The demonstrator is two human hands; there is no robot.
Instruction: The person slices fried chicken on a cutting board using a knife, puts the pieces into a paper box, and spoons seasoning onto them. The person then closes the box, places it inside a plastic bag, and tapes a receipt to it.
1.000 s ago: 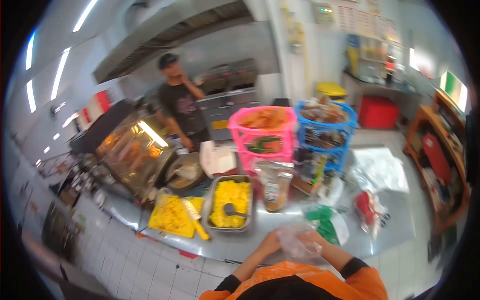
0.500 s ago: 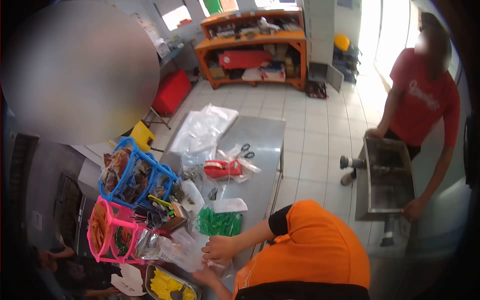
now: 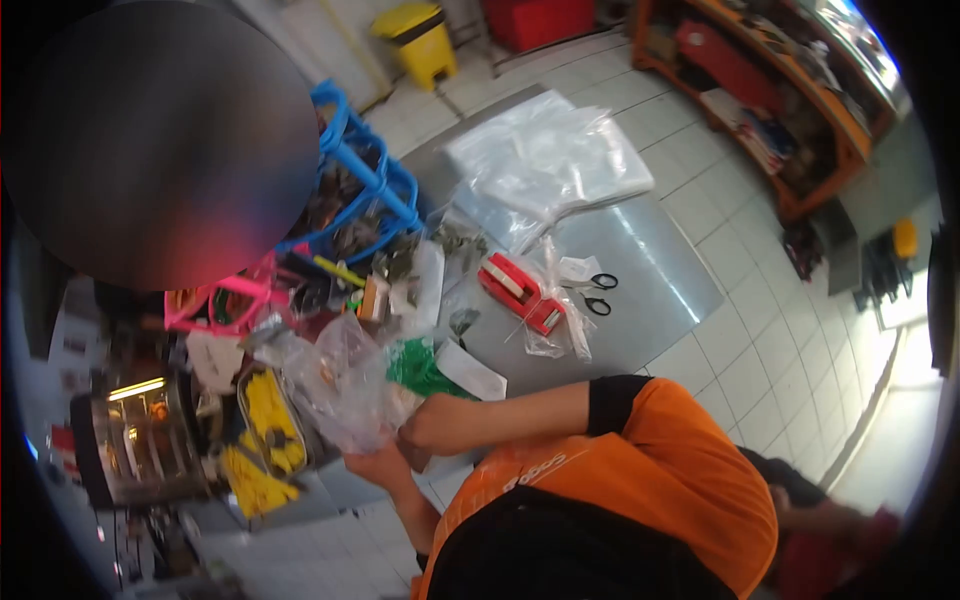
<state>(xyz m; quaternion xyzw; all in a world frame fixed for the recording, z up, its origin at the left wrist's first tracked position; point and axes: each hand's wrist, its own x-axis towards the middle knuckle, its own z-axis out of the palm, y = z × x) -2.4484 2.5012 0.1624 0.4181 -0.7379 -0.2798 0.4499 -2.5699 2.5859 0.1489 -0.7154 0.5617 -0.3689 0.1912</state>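
Note:
My left hand (image 3: pixel 378 462) and my right hand (image 3: pixel 437 425) are close together at the table's near edge, both closed on a clear plastic bag (image 3: pixel 340 385). The bag puffs out beyond my fingers. Just past my right hand lies a green packet (image 3: pixel 422 366), with a white piece (image 3: pixel 470 372) beside it. Farther right rest a red tape dispenser (image 3: pixel 520 292) and black-handled scissors (image 3: pixel 599 293). To the left of the bag is a metal tray of yellow food (image 3: pixel 268 415).
Clear plastic sheets (image 3: pixel 550 160) lie on the steel table (image 3: pixel 660 290). Blue baskets (image 3: pixel 370 180) and a pink basket (image 3: pixel 228 305) stand left. A glass food warmer (image 3: pixel 145 430) is far left. A blurred person in red (image 3: pixel 840 545) is at lower right.
The view has swung right, then partly back left. My hands have stayed together with the bag, which now looks fuller and raised. The person in red is now lower in view.

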